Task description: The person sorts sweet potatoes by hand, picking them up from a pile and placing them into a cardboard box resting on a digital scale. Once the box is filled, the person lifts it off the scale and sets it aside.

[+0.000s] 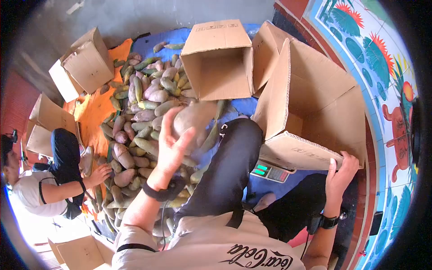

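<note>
My left hand (172, 146) is raised over the heap, its thumb and fingers around a large, pale pinkish root vegetable (193, 120), blurred by motion. Beneath lies a big pile of root vegetables (146, 115), purplish-pink and green, resembling radishes or sweet potatoes. At the right, my right hand (340, 177) grips the near flap edge of a large open cardboard box (324, 94), fingers on top and thumb on the near side. A scale with a lit green display (271, 172) shows just below that box.
Another open cardboard box (218, 72) lies on its side behind the pile. More boxes (87, 65) stand at the far left. A co-worker (42, 191) crouches at the left, one hand on the pile. A tiled wall (389, 90) curves along the right.
</note>
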A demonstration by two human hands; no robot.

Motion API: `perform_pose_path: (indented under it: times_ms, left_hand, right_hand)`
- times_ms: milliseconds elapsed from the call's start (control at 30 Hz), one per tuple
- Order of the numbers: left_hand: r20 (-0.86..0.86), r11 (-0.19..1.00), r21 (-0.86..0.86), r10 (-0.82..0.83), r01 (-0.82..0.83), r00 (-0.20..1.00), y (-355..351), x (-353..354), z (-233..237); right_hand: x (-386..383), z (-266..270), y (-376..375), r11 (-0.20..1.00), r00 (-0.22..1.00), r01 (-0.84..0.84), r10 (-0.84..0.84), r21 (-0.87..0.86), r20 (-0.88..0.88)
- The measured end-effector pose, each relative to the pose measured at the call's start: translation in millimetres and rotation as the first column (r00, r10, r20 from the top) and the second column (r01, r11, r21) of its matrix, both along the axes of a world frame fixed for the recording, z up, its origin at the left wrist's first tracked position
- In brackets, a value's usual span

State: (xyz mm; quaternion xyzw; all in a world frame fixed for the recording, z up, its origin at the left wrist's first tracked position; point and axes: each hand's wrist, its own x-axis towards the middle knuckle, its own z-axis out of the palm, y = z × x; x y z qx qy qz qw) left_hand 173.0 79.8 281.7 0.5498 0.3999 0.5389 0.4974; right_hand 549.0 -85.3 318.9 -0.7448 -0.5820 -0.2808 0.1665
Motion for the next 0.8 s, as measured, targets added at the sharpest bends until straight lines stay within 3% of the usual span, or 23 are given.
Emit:
perform_pose_path:
  times_ms: [33, 67, 100, 200, 267, 300, 467, 567, 633, 700, 800]
  left_hand:
    - [0.032, 1.0, 0.021, -0.009, 0.008, 0.999, -4, 15, 25]
    - [0.096, 0.987, 0.158, -0.035, 0.02, 0.995, -3, 31, 38]
    - [-0.003, 0.95, 0.313, -0.013, 0.013, 1.0, 0, 42, 49]
    - [0.033, 0.878, 0.468, -0.132, 0.102, 0.991, 1, 84, 70]
    - [-0.14, 0.71, 0.681, -0.114, 0.179, 0.984, 4, 110, 87]
    - [-0.244, 0.692, 0.674, -0.12, 0.257, 0.962, 0, 120, 92]
    - [-0.339, 0.653, 0.643, -0.225, 0.399, 0.914, 2, 172, 85]
    - [-0.477, 0.643, 0.637, -0.106, 0.426, 0.873, 1, 184, 70]
    - [-0.649, 0.603, 0.613, 0.016, 0.51, 0.76, 0, 188, 66]
    - [-0.669, 0.624, 0.591, 0.027, 0.511, 0.742, 3, 193, 58]
    - [-0.648, 0.564, 0.63, 0.004, 0.534, 0.762, 3, 185, 53]
  right_hand:
    - [0, 0, 0, 1.0, 1.0, 0.001, -0.001, 0.012, 0.0]
    - [1, -1, 0, 1.0, 1.0, -0.001, 0.001, 0.006, 0.001]
    - [1, 0, -1, 1.0, 1.0, -0.004, 0.004, 0.0, 0.002]
    - [-3, 1, 0, 1.0, 1.0, -0.002, 0.003, 0.012, -0.009]
    - [-4, 2, -1, 1.0, 1.0, -0.013, 0.014, 0.019, -0.017]
    - [-5, 3, -1, 1.0, 1.0, -0.019, 0.019, 0.015, -0.025]
    - [-3, 4, -2, 1.0, 1.0, -0.004, 0.004, 0.009, -0.008]
    - [-6, 3, 0, 1.0, 0.999, -0.001, 0.001, 0.002, -0.036]
    - [-4, 3, 0, 1.0, 0.999, 0.006, -0.006, -0.011, -0.041]
    - [-4, 2, -1, 1.0, 0.999, -0.011, 0.011, -0.014, -0.046]
    - [-4, 2, 0, 1.0, 0.999, 0.008, -0.008, 0.002, -0.042]
